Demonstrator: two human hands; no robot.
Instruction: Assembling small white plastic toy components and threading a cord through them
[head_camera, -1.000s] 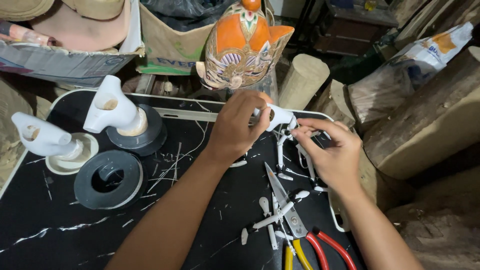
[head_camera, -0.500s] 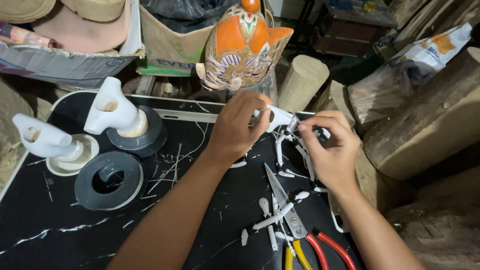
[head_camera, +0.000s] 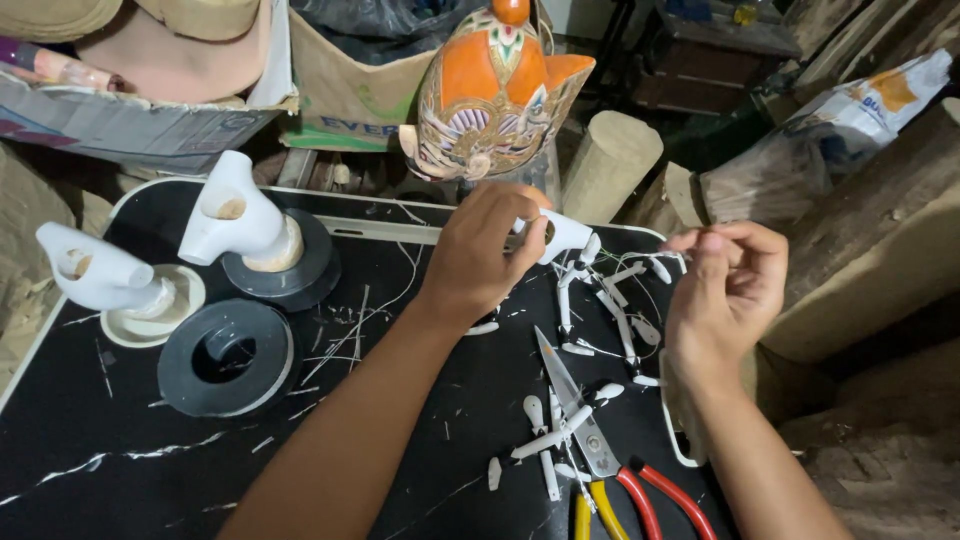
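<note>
Left hand (head_camera: 485, 250) pinches the white carved piece (head_camera: 562, 235) steady while my right hand (head_camera: 728, 285) holds thin thread (head_camera: 640, 258) pulled taut, just above the scissors (head_camera: 585, 425).

white piece (head_camera: 562, 236): small, smooth, painted plain white, rounded body narrowing to a blunt end, pinched in the left hand (head_camera: 485, 255) just above the far edge of the desk (head_camera: 120, 460), tilted so the narrow end points right and a bit down.
dark hole: visible at the gripped end, right by the fingertips.
thin thread (head_camera: 640, 262): pale, wispy, hard to make out, strung from near the white piece over to the right hand (head_camera: 728, 285), pinched between thumb and fingertips there.
pose overall: both held up off the black surface, not resting on anything, hands near each other but apart.
</note>
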